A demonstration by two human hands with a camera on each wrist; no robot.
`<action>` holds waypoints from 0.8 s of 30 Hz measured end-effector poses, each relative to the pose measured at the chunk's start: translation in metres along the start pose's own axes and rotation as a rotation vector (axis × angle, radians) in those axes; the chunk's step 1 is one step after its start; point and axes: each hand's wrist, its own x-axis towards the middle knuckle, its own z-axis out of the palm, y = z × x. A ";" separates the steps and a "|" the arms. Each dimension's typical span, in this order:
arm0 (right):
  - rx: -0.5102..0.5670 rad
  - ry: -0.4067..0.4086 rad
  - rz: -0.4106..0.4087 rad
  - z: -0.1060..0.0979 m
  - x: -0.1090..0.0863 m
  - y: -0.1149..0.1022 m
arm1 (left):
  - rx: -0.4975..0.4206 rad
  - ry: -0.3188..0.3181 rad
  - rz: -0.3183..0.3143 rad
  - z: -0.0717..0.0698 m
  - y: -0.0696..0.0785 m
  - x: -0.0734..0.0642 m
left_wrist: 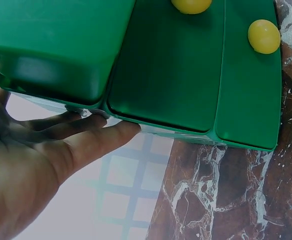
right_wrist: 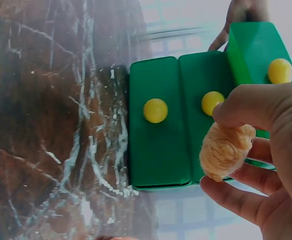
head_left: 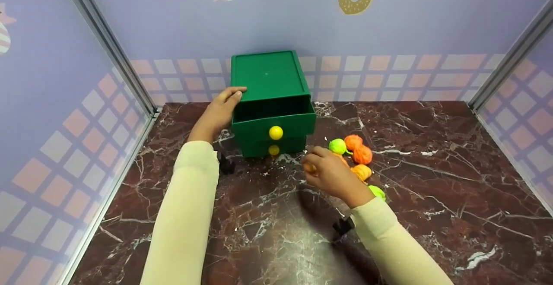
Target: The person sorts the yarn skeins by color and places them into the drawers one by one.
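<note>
A green drawer unit (head_left: pixel 268 75) stands against the back wall, its top drawer (head_left: pixel 252 128) pulled out and dark inside. Yellow round knobs (right_wrist: pixel 155 110) mark the drawer fronts. My left hand (head_left: pixel 219 111) rests against the unit's upper left side, and in the left wrist view its fingers lie extended along that side. In front of the unit, to the right, my right hand (head_left: pixel 335 175) pinches a small light-orange yarn ball (right_wrist: pixel 227 150) between thumb and fingers. The head view shows that ball mostly covered by the fingers.
Several yarn balls lie right of the unit: a green one (head_left: pixel 337 146), orange ones (head_left: pixel 362 154), a yellow-orange one (head_left: pixel 362 172) and another green one (head_left: pixel 377 192), partly behind my right hand. Patterned walls (head_left: pixel 389 39) enclose the dark red marbled surface (head_left: pixel 432 198).
</note>
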 end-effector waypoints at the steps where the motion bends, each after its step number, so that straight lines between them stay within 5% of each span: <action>1: -0.001 0.007 -0.007 -0.001 0.001 -0.001 | -0.007 0.000 0.002 0.000 0.000 0.000; 24: -0.017 0.142 -0.104 -0.029 0.009 -0.032 | 0.004 -0.001 0.004 0.000 0.002 -0.002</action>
